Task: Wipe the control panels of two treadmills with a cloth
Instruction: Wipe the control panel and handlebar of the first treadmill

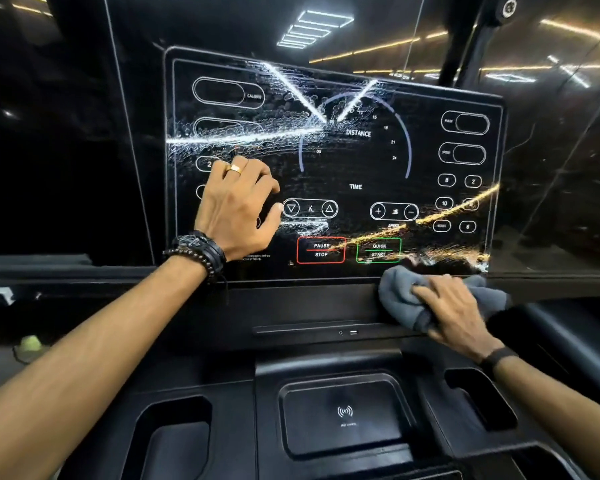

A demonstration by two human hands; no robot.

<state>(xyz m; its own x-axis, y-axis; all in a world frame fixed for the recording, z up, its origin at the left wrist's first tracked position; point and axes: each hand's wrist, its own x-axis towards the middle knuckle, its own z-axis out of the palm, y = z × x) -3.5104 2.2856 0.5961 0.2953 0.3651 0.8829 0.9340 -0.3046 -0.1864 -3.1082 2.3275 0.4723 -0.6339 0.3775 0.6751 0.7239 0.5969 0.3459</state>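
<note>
Cloth [406, 296], grey and bunched, sitting at the lower right corner of the control panel [343, 161], on the ledge just beneath the glass and below the green quick-start button [378, 250]. Gripped by the right hand [454, 311], fingers [426, 292] curled over the wad and pressing it down. Wet streaks and droplets lying up and to the left, across the panel's upper left half, long axis running sideways. Likely next stroke: up and leftward over the glass. Left hand [239, 206] nearer the wet patch, flat against the left side of the panel, fingers loosely spread, holding nothing, wrist wearing dark bracelets [196, 249].
</note>
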